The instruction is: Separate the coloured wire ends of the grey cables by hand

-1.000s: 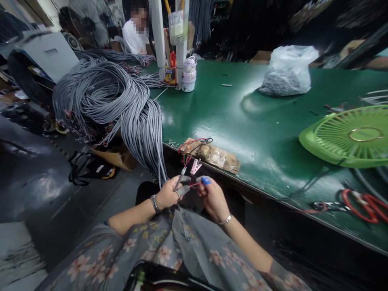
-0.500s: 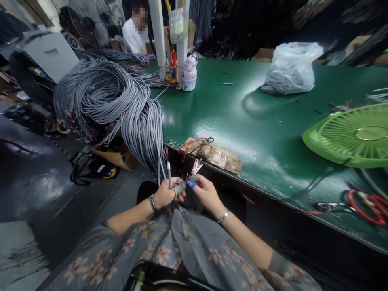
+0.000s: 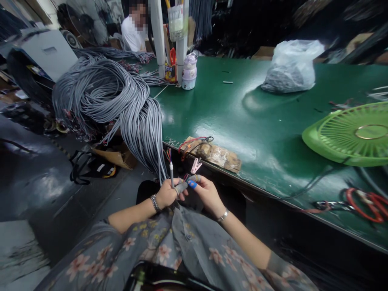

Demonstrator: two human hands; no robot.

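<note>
Fingers of the left hand (image 3: 167, 193) are closed around 1 grey cable (image 3: 171, 174), its stripped end standing upright with coloured wire tips above the fist. This cable rises just right of the big grey cable bundle (image 3: 121, 101) that spills off the green table (image 3: 242, 117). Touching it from the right, the right hand (image 3: 206, 194), with a blue cot on 1 fingertip, pinches the thin red wires (image 3: 185, 177) at the cable's end. Just above the hands, at the table edge, hangs a pink clip (image 3: 196, 165) beside a taped cardboard pad (image 3: 215, 153). Farther right along the table lie a green fan grille (image 3: 351, 135) and red-handled scissors (image 3: 360, 200).
</note>
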